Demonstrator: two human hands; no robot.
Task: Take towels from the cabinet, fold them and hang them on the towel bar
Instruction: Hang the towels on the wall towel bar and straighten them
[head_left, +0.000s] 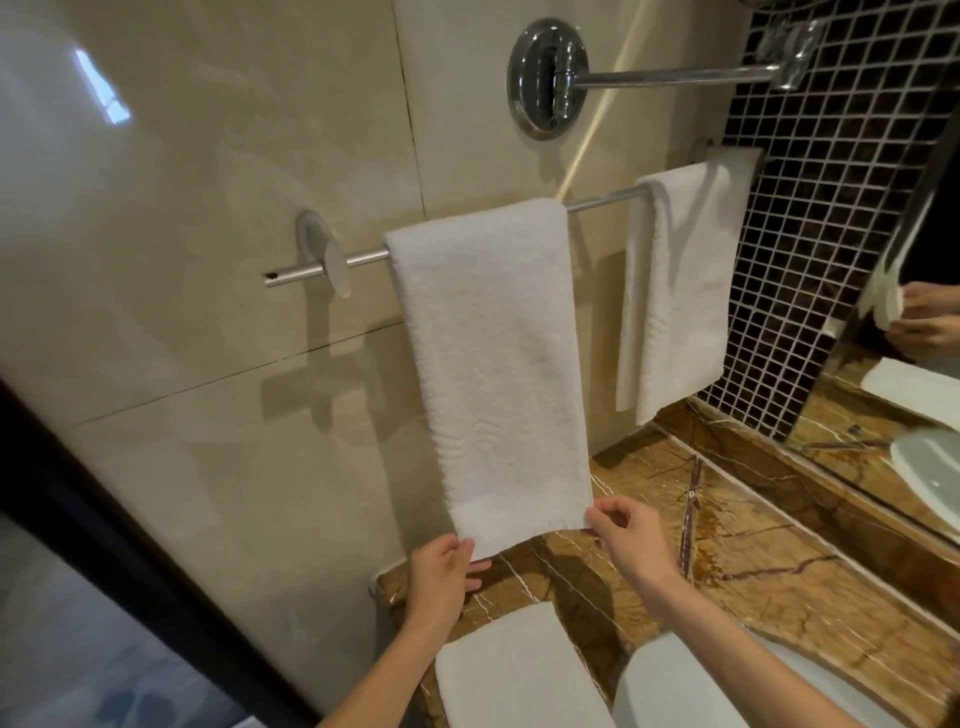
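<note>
White towel (488, 364) hung over the towel bar (358, 258); left hand (441, 571) and right hand (621, 535) pinched its bottom corners, probably to pull it straight.

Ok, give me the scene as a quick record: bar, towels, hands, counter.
towel bar: wall-mounted, two white towels draped over it
near towel: hangs flat, lower corners held
far towel: hangs free by the mosaic wall
left hand: pinches near towel's lower left corner
right hand: pinches its lower right corner
counter: brown marble, one folded towel lying on it
</note>
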